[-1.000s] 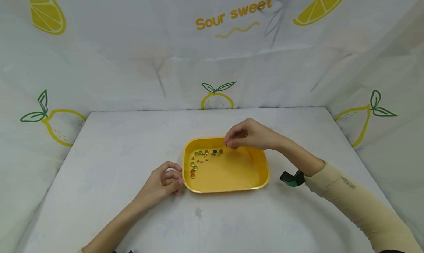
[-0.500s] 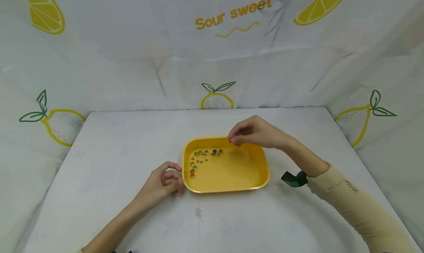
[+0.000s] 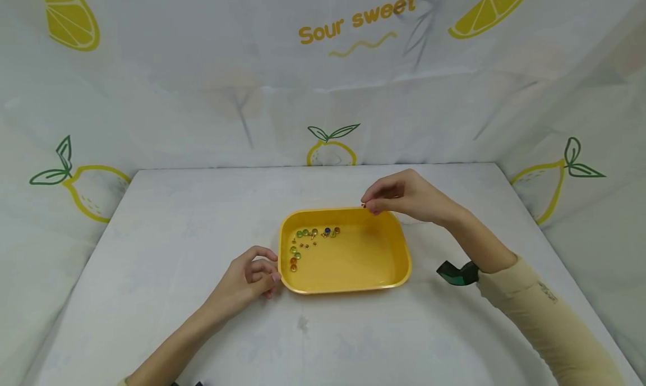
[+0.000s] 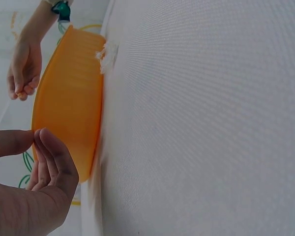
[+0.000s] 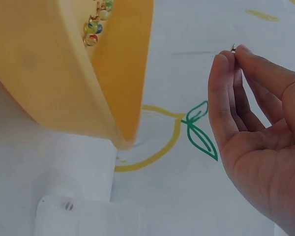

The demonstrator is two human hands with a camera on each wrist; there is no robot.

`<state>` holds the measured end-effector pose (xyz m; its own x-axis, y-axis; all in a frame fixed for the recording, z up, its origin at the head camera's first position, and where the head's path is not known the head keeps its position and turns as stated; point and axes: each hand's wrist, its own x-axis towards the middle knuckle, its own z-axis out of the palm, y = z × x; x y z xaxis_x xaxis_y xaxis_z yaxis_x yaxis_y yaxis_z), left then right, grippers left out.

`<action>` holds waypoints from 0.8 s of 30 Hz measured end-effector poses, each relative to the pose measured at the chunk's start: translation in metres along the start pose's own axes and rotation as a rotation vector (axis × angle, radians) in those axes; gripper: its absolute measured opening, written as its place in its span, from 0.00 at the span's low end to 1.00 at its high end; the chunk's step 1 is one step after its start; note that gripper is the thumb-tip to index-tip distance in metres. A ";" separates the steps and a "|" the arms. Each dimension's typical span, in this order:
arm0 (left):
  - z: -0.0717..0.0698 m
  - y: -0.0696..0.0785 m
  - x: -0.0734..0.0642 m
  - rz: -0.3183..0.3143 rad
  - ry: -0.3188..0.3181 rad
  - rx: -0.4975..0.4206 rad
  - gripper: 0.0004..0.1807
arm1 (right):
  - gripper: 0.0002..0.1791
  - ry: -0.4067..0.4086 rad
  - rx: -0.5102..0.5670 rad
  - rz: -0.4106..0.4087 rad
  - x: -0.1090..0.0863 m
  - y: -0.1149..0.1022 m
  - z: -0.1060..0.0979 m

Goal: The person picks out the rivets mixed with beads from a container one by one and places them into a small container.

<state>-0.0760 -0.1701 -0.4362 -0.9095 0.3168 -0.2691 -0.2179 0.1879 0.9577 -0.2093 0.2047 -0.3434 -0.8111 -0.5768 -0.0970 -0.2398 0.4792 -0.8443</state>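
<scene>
A yellow tray (image 3: 348,291) stands on the white table. Along its far left wall and corner lie several glass marbles (image 3: 293,250), green, orange and blue, with several small gold-coloured pieces (image 3: 307,246) among them. My right hand (image 3: 411,195) is over the tray's far rim at the right; thumb and fingertips pinch a tiny gold-coloured, tack-like piece (image 5: 233,48) whose thin point sticks up. Fingers loosely bent, my left hand (image 3: 247,276) rests beside the tray's left end, thumb and forefinger at the rim. In the left wrist view this hand (image 4: 39,187) overlaps the tray's outer wall.
A translucent plastic box (image 5: 88,216) shows low in the right wrist view. White cloth with lemon prints (image 3: 330,153) rises behind the table (image 3: 202,206) and at both sides. A dark green wrist mount (image 3: 456,274) hangs under my right wrist.
My right hand has moved right and away from me, from over the tray's inside to its far rim, carrying the gold-coloured piece. My left hand and the tray have stayed put.
</scene>
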 end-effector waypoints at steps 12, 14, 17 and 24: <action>-0.001 0.001 0.000 -0.004 0.001 0.004 0.23 | 0.10 0.136 0.026 0.037 -0.020 0.000 -0.026; -0.001 0.001 0.000 -0.004 0.001 0.006 0.23 | 0.11 0.163 0.026 0.036 -0.023 0.002 -0.032; -0.001 0.001 0.000 -0.002 0.001 0.007 0.23 | 0.11 0.195 0.032 0.024 -0.028 0.006 -0.040; -0.001 0.001 0.000 0.003 0.002 0.009 0.22 | 0.12 0.240 0.043 0.018 -0.034 0.021 -0.052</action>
<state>-0.0766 -0.1706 -0.4357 -0.9108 0.3159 -0.2660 -0.2120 0.1951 0.9576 -0.2143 0.2686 -0.3304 -0.9198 -0.3923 0.0108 -0.2048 0.4563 -0.8659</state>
